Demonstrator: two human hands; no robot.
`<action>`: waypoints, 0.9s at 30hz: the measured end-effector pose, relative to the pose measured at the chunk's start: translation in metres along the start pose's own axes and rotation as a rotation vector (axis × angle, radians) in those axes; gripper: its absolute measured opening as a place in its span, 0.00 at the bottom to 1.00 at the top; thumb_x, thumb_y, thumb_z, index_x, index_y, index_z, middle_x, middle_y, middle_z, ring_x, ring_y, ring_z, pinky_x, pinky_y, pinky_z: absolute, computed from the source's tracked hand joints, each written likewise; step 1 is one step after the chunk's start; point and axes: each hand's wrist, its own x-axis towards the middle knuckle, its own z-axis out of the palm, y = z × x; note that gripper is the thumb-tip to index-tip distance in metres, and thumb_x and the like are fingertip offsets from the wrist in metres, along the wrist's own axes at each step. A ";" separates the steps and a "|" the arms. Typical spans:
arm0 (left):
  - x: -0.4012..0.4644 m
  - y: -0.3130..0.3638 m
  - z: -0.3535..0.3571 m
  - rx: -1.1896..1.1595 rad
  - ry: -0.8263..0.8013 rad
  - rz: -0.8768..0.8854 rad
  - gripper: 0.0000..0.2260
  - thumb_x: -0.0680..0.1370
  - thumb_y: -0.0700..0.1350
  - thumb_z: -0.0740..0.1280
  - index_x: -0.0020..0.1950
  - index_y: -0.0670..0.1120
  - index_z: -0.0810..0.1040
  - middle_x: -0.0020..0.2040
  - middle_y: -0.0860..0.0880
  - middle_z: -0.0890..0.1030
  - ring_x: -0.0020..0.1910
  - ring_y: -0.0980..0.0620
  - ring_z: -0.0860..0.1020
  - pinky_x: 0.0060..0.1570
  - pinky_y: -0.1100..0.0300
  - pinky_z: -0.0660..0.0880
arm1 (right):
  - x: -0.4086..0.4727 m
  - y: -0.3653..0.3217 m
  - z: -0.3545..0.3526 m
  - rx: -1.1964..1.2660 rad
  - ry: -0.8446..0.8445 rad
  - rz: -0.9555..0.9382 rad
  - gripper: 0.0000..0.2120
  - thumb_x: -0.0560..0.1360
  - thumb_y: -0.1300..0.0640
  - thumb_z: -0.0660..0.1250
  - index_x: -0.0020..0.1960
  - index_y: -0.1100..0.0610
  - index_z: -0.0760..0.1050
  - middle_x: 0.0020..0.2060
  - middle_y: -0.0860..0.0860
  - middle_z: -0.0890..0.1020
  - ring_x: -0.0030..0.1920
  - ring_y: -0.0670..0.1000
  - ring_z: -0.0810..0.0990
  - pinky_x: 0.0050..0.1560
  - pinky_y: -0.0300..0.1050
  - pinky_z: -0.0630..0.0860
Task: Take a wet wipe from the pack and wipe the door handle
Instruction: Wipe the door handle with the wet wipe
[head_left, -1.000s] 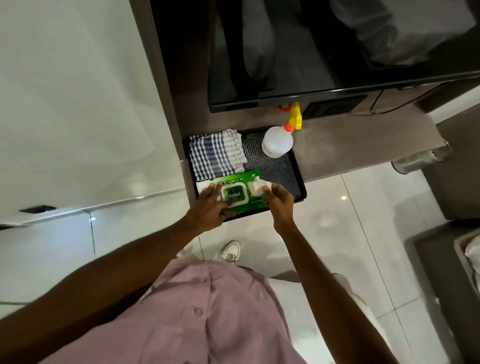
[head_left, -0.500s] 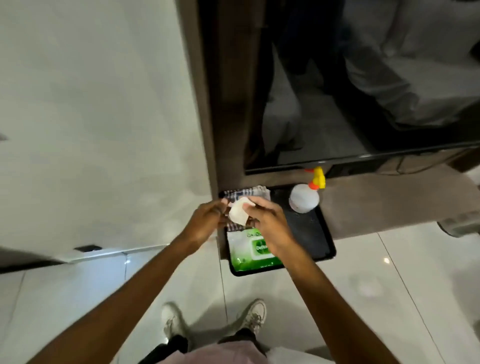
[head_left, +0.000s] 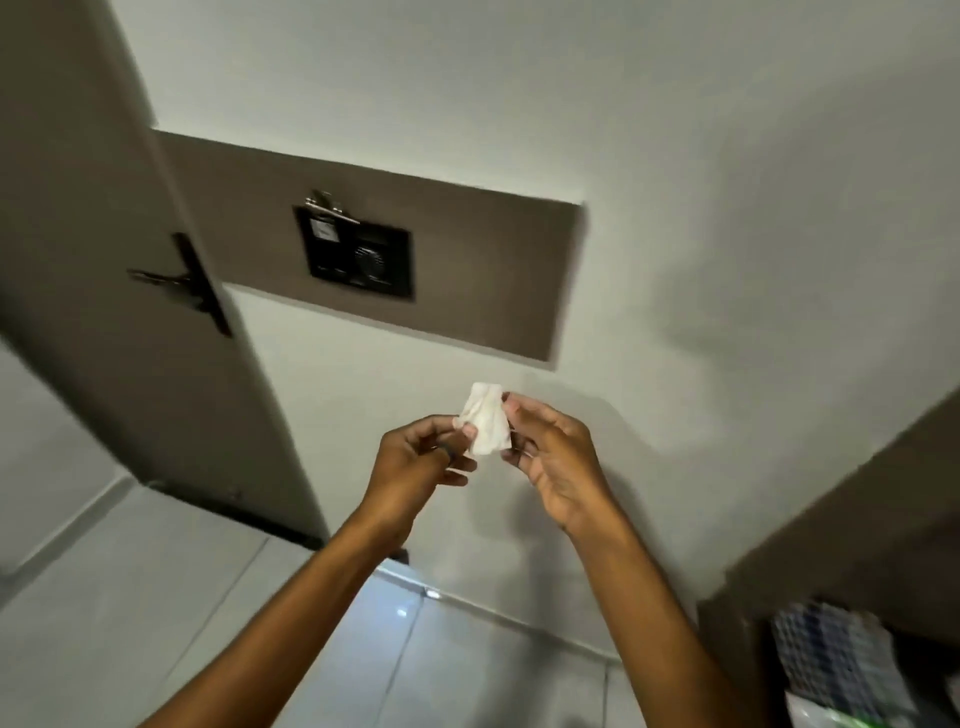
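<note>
A folded white wet wipe (head_left: 485, 420) is held up in front of the white wall, pinched between both hands. My left hand (head_left: 415, 462) grips its left edge with thumb and fingertips. My right hand (head_left: 553, 454) holds its right edge. The dark lever door handle (head_left: 176, 280) sits on the brown door (head_left: 104, 312) at the left, well apart from both hands. A corner of the green wipe pack (head_left: 852, 719) shows at the bottom right edge.
A brown wall panel (head_left: 467, 270) carries a black switch plate (head_left: 358, 254) above the hands. A checked cloth (head_left: 836, 660) lies at the bottom right beside a brown cabinet edge (head_left: 857, 519). Pale floor tiles (head_left: 156, 597) spread below.
The view has swung left from the tray to the door and wall. Both hands lifted the wipe away from the pack and now hold it higher, in front of the wall.
</note>
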 end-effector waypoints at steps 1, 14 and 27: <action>0.006 0.005 -0.022 -0.018 0.021 0.006 0.05 0.80 0.40 0.73 0.49 0.49 0.89 0.41 0.48 0.88 0.37 0.50 0.86 0.37 0.60 0.84 | 0.007 0.006 0.024 -0.001 -0.014 0.030 0.06 0.78 0.61 0.70 0.51 0.57 0.86 0.42 0.53 0.88 0.40 0.51 0.85 0.37 0.38 0.81; 0.109 0.036 -0.276 0.387 0.485 0.487 0.10 0.80 0.42 0.73 0.59 0.52 0.87 0.54 0.57 0.85 0.52 0.63 0.83 0.47 0.74 0.78 | 0.133 0.091 0.300 -0.232 -0.017 -0.298 0.07 0.74 0.61 0.76 0.45 0.49 0.87 0.41 0.51 0.90 0.43 0.57 0.88 0.39 0.46 0.79; 0.227 0.076 -0.429 0.157 0.052 -0.007 0.08 0.82 0.41 0.70 0.53 0.53 0.87 0.41 0.59 0.88 0.32 0.63 0.81 0.28 0.70 0.75 | 0.226 0.137 0.437 -0.270 0.000 -0.269 0.10 0.76 0.55 0.73 0.52 0.41 0.82 0.46 0.39 0.87 0.51 0.44 0.86 0.46 0.36 0.82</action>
